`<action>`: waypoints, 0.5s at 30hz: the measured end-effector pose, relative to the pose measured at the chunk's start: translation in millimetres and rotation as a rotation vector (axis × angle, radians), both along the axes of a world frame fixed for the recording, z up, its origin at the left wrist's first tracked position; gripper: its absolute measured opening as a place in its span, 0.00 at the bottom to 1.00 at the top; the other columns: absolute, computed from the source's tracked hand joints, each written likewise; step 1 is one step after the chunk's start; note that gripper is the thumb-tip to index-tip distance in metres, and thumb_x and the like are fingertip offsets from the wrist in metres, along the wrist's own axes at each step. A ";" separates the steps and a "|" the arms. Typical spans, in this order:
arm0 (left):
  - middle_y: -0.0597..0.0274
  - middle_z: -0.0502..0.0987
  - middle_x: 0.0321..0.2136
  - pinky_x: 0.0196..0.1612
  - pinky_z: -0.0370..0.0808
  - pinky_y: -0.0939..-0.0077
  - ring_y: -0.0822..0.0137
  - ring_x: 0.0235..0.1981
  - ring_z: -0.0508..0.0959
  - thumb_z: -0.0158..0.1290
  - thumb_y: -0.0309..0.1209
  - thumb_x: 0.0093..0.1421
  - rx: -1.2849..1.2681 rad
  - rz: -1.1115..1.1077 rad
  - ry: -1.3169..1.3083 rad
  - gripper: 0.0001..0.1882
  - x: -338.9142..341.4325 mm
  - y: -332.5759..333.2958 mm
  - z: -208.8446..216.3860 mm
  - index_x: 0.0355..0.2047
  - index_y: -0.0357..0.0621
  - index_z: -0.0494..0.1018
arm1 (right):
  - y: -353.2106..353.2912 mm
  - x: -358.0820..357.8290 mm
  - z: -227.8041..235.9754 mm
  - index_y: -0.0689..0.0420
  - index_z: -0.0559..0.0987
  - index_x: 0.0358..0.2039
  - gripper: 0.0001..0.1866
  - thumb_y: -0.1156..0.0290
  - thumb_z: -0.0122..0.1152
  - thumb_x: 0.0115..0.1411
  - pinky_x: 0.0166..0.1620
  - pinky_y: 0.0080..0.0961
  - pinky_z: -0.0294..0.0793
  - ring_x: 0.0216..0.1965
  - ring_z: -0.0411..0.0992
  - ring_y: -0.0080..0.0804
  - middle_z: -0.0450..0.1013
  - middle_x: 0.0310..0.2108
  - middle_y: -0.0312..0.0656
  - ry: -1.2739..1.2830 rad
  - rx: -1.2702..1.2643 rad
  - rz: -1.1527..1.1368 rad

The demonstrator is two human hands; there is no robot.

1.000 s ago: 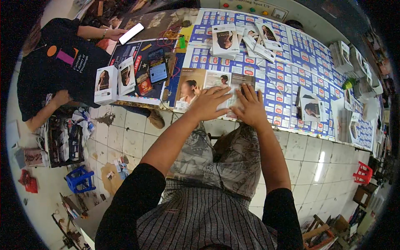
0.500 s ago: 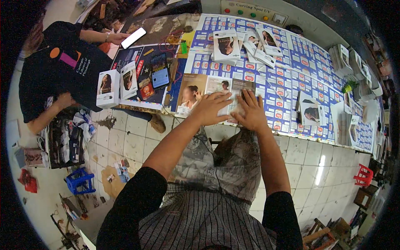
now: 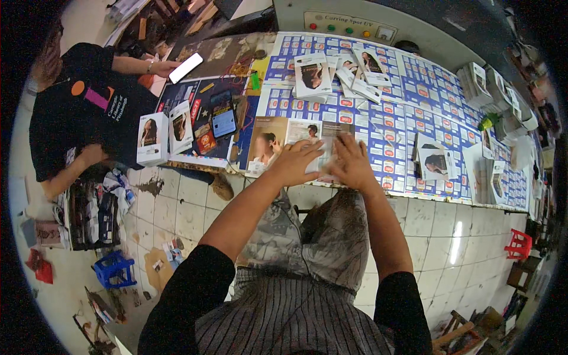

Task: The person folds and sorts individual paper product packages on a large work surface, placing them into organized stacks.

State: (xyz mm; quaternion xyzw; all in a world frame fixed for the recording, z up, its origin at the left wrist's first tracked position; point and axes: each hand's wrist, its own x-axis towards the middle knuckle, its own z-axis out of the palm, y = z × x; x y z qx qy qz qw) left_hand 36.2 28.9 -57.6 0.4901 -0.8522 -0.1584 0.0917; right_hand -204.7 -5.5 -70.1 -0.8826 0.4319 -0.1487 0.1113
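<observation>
A print workshop: printed sheets [image 3: 414, 100] cover the worktable [image 3: 408, 195].

Both hands press flat on a printed, unfolded cardboard carton sheet [image 3: 296, 145] at the near edge of the counter [image 3: 414, 112]: left hand [image 3: 294, 163] and right hand [image 3: 350, 163] side by side. A person in a black shirt [image 3: 83, 112] sits at the left end.

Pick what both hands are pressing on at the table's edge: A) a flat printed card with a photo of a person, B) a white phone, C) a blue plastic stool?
A: the left hand and right hand lie flat on the printed card at the table edge.
</observation>
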 end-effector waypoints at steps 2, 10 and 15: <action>0.66 0.56 0.70 0.63 0.59 0.47 0.57 0.68 0.56 0.57 0.54 0.57 0.068 0.014 -0.085 0.36 -2.6 -2.3 5.4 0.62 0.51 0.67 | -24.0 -15.9 6.1 0.55 0.67 0.64 0.35 0.49 0.59 0.61 0.65 0.64 0.51 0.69 0.53 0.51 0.57 0.68 0.53 -0.259 -0.027 -0.232; 0.63 0.56 0.70 0.61 0.60 0.43 0.55 0.68 0.57 0.58 0.52 0.57 0.123 -0.020 -0.237 0.38 -13.1 -8.3 18.4 0.65 0.55 0.63 | -57.6 -56.6 13.2 0.59 0.68 0.57 0.29 0.63 0.64 0.57 0.55 0.54 0.69 0.60 0.64 0.53 0.65 0.57 0.55 0.095 0.094 -0.720; 0.61 0.57 0.69 0.61 0.59 0.40 0.51 0.68 0.57 0.58 0.54 0.57 0.089 -0.063 -0.323 0.42 -24.8 -14.3 23.0 0.70 0.72 0.53 | -46.8 -53.5 10.6 0.63 0.67 0.46 0.19 0.74 0.57 0.54 0.43 0.53 0.77 0.43 0.76 0.56 0.72 0.44 0.55 -0.066 0.190 -0.720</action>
